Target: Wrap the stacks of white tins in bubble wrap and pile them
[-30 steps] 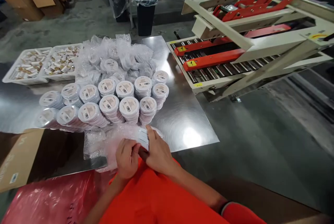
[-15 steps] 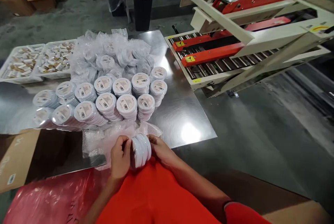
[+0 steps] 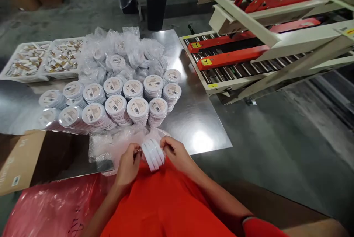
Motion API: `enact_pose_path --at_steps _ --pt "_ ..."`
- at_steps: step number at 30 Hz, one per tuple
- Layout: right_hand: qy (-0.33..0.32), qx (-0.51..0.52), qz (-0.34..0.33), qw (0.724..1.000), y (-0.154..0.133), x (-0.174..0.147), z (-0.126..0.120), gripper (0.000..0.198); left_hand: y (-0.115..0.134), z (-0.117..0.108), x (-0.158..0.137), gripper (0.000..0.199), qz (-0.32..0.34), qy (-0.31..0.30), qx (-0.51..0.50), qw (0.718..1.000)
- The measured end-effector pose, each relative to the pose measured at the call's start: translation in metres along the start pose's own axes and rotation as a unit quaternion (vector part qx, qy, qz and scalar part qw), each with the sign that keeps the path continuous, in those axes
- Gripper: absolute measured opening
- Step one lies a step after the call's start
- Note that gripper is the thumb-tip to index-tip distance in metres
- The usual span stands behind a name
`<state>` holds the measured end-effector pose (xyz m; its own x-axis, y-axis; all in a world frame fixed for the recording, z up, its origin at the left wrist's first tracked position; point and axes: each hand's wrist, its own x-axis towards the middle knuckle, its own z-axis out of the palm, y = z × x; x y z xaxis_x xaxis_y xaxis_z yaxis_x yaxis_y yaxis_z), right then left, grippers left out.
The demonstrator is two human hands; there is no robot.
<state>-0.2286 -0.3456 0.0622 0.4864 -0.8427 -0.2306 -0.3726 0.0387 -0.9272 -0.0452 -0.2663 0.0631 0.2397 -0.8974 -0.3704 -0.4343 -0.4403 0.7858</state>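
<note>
Between my two hands is a short stack of white round discs [image 3: 153, 154], turned on edge and held close to my red shirt. My left hand [image 3: 129, 165] pinches its left end with thumb and fingers. Closed at the right end is my right hand [image 3: 177, 152], its fingertips partly hidden. Just behind the held stack, pinkish bubble wrap [image 3: 121, 143] lies along the table's near edge. Beyond it stand rows of similar discs [image 3: 116, 104] in stacks, several topped with a printed barcode label.
Clear-wrapped bundles [image 3: 121, 51] are heaped behind the stacks on the metal table [image 3: 196, 119]. White baskets [image 3: 27, 78] of small white and tan pieces stand at left. A roller conveyor [image 3: 221, 71] is at right, a cardboard box [image 3: 22, 163] and pink plastic bag [image 3: 52, 207] at near left.
The held stack has tilted, so its disc edges face up more and its labelled end no longer shows. My right hand has risen slightly. The whole view has shifted a little.
</note>
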Motion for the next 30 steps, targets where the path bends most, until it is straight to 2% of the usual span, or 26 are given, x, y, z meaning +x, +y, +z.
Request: enact_pose_path --at_steps 3,8,12,14,16,18,21,25,27,30 --pt "-0.016 -0.02 -0.008 1.0 -0.006 0.0 -0.003 0.021 0.001 -0.002 -0.001 0.022 0.001 0.007 -0.006 1.0" --pt "-0.02 -0.033 0.01 0.999 -0.014 -0.004 -0.005 0.022 0.006 -0.004 -0.008 0.011 0.01 0.024 -0.044 0.999" --pt "-0.101 -0.069 0.035 0.992 -0.017 -0.007 -0.005 0.021 0.007 -0.004 -0.011 0.009 -0.01 0.012 -0.088 0.996" --pt "-0.13 -0.093 0.048 0.986 -0.015 -0.008 -0.003 0.034 0.005 -0.002 -0.009 0.011 -0.012 -0.002 -0.111 0.994" --pt "-0.138 -0.099 0.055 0.984 -0.012 -0.008 -0.001 0.042 0.001 0.001 -0.007 0.013 -0.007 -0.024 -0.14 0.99" --pt "-0.126 -0.087 0.07 0.986 -0.009 -0.007 0.002 0.039 -0.003 0.004 -0.005 0.014 -0.001 -0.032 -0.159 0.987" --pt "-0.103 -0.029 0.119 0.987 -0.003 -0.003 0.006 0.036 -0.008 0.005 -0.004 0.015 0.007 -0.017 -0.164 0.986" --pt "-0.077 0.097 0.147 0.981 0.008 0.005 0.009 0.045 -0.012 0.004 -0.006 0.01 0.028 -0.002 -0.09 0.996" --pt "-0.068 0.181 0.169 0.967 0.014 0.009 0.009 0.048 -0.014 0.004 -0.007 0.009 0.04 0.014 -0.082 0.996" --pt "-0.082 0.288 0.193 0.934 0.02 0.009 0.011 0.049 -0.017 0.009 -0.005 0.011 0.038 0.03 -0.121 0.991"
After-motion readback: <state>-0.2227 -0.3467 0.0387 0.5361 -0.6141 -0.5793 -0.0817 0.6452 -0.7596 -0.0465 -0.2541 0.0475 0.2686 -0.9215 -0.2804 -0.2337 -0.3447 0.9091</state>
